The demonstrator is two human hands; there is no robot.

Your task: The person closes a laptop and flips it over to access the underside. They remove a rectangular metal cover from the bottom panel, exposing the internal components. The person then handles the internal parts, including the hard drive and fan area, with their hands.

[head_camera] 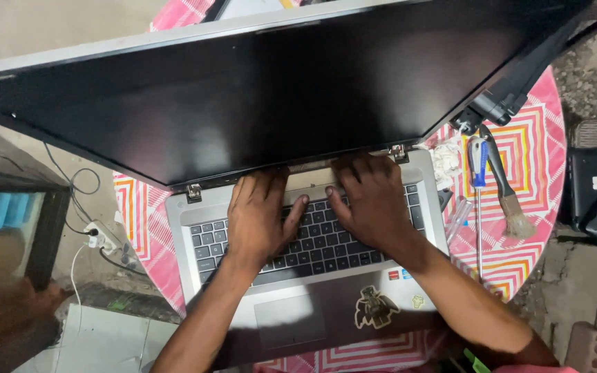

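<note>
Both hands on laptop keyboard at hinge edge: left hand and right hand flat, fingers released, grasping nothing. Screwdriver and brush lie right on table.

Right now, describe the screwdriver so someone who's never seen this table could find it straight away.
Start at the silver laptop on the round pink patterned table, where both hands rest near the hinge. Look just past the laptop's right edge: the screwdriver lies there, its thin metal shaft pointing toward the person. Its blue-and-white handle sets it apart from the dark-handled brush lying beside it.
</note>
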